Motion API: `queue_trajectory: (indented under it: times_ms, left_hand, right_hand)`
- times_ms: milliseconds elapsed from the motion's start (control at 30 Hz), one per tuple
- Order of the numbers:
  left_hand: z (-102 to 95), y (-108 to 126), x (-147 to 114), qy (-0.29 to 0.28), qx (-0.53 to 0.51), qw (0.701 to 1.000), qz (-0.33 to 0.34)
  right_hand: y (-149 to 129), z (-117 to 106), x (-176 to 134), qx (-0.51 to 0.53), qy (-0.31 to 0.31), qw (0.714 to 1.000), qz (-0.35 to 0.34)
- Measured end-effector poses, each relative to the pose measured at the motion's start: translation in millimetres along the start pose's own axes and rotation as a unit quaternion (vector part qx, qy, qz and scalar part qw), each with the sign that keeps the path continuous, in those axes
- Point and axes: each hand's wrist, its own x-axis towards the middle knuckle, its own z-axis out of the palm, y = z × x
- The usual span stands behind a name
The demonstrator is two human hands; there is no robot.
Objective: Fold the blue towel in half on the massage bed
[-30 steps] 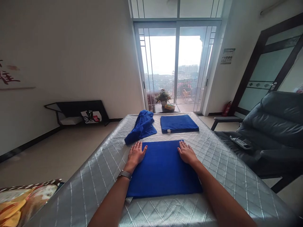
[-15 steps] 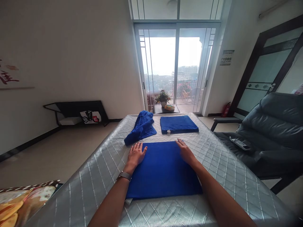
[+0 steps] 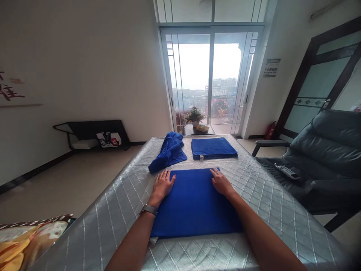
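Note:
A blue cloth (image 3: 194,207), folded into a flat rectangle like a towel, lies in front of me on the silver quilted table cover (image 3: 267,218). My left hand (image 3: 164,183) rests flat on its far left corner, fingers stretched forward and thumb apart. On the far right side my right hand (image 3: 221,181) lies on the cloth with its fingers extended. Beyond the right hand sits a stack of folded blue cloths (image 3: 213,147) with a small white tag at its front edge. A crumpled blue cloth (image 3: 168,152) lies beyond my left hand.
A dark padded armchair (image 3: 332,146) with a white remote (image 3: 287,172) on its seat stands at the right. Behind the table, a potted plant (image 3: 194,116) is on a small stand before the sliding glass door. Patterned fabric (image 3: 36,237) shows at lower left.
My right hand has shifted slightly, its fingers drawing in a little near the far right corner. The left hand stays in place on the cloth.

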Motion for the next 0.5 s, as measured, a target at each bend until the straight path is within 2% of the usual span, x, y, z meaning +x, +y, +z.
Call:
queue_trajectory:
  times_ms: [200, 500]
  left_hand:
    - [-0.2, -0.7, 0.9, -0.013, 0.0, 1.0, -0.001]
    - [2.6, -0.9, 2.5, -0.013, 0.0, 1.0, -0.004]
  right_hand:
    - [-4.5, -1.9, 0.7, -0.037, -0.053, 0.996, 0.064]
    - [-5.8, -6.0, 2.5, -0.051, -0.062, 0.992, 0.093]
